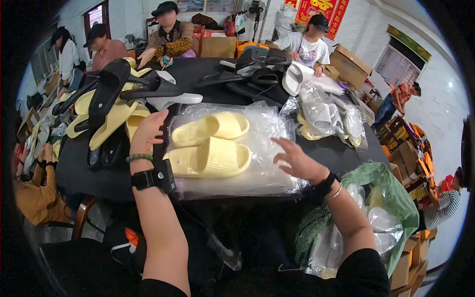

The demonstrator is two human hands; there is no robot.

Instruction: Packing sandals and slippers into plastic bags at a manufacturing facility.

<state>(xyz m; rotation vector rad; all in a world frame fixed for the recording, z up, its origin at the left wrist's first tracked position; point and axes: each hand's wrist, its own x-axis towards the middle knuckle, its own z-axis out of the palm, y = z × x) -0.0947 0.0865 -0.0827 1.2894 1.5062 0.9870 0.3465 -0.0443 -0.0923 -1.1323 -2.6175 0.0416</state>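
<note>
Slides (215, 148) are soft pale yellow, tabletop's (326, 158) plain black, sack's (404, 198) green and so's the beaded bracelet (139, 157). Plus a yellow-and-black mottled sleeve (179, 48), striped shirt (446, 209), loud red-and-gold banner (324, 11).

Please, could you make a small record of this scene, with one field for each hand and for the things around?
Left hand: left hand open, nothing held, nearest the yellow slippers
Right hand: right hand open, nothing held, at the right side of the plastic bags
Centre: two yellow slippers lying on clear plastic bags
Surface: black table
Table left: loose slipper pile, with black and yellow ones
Table right: bagged slippers
Lower right: green sack holding wrapped slippers
</note>
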